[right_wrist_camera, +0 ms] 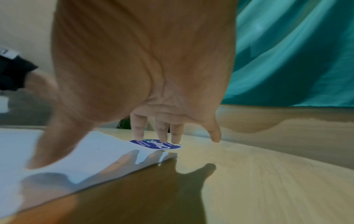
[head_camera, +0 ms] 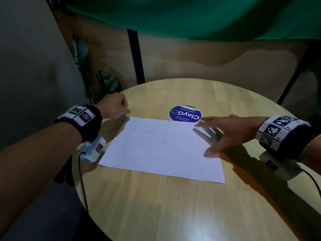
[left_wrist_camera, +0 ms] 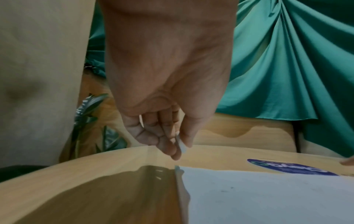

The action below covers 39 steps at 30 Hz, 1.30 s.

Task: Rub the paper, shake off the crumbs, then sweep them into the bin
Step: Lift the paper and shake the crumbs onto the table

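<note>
Paper lies flat on round table, toward the far-left part of the top; its far edge touches/just overlaps the blue round sticker. Small dark crumbs are scattered over the sheet, so rubbing looks done or nearly done, w/ the shake-off probably next.

L hand is at the paper's far-left corner, fingers curled, pinching a small white piece, prob. the eraser, betw. thumb and fingertips, just above the corner. R hand is spread, fingers straight, hovering over the paper's far-right corner; its shadow on the sheet suggests it's not pressing yet, but can't tell for sure.

To do the step well:
- If still rubbing: flatten R palm on the sheet first so it won't slide or crease, w/ short strokes away from the anchored hand.
- If lifting: take both far corners, tilt slowly, keep the sheet low over the table so crumbs land on the wood, not off the near edge or left rim.

Hard to see:
- Bin not in any view.
- Eraser mostly hidden by the fingers.
- R wrist view is blurred.
- Crumbs are tiny and the count is unclear.
- Pencil marks, if any, are too faint to read.
</note>
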{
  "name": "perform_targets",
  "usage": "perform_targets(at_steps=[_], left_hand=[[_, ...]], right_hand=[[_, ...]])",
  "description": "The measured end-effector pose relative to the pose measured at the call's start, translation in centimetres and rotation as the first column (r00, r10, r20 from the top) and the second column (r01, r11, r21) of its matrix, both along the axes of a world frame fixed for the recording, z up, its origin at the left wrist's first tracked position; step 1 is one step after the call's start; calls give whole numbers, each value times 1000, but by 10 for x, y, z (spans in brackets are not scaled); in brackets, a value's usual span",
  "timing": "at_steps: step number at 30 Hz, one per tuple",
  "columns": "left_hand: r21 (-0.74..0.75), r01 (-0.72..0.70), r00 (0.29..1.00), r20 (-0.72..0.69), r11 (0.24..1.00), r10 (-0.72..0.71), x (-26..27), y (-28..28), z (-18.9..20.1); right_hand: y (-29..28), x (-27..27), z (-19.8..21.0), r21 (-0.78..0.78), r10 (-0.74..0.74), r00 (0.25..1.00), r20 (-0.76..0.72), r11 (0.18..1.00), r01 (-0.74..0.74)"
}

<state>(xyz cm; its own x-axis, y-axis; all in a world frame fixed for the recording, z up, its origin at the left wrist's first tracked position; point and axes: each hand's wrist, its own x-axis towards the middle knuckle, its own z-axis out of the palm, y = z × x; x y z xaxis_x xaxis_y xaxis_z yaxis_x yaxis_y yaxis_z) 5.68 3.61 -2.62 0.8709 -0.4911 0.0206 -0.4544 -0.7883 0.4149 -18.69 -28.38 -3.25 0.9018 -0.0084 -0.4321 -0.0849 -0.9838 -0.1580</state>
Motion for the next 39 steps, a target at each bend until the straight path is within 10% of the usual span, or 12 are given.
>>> perform_targets(at_steps=[7,19,27,34,39], left_hand=[[228,-146,985,-55,963,163,29,43,-21],[131,-77,987,-132,988,94,-59,52,-36],[150,-13,984,-172,989,39,-71,57,-29],[-182,-114,960,-273,977,61,-71,51,-19],[-525,-220,911,-412,822,-19,-71,47,3]], right_hand=[[5,24,-7,67,-119,988,95,991,113],[0,23,-11,230,-278,960,-19,934,275],[13,-4,-6,632,-435,890,138,731,259],[18,-26,16,738,-415,860,297,671,70],[19,-33,39,736,-390,836,387,676,-26]])
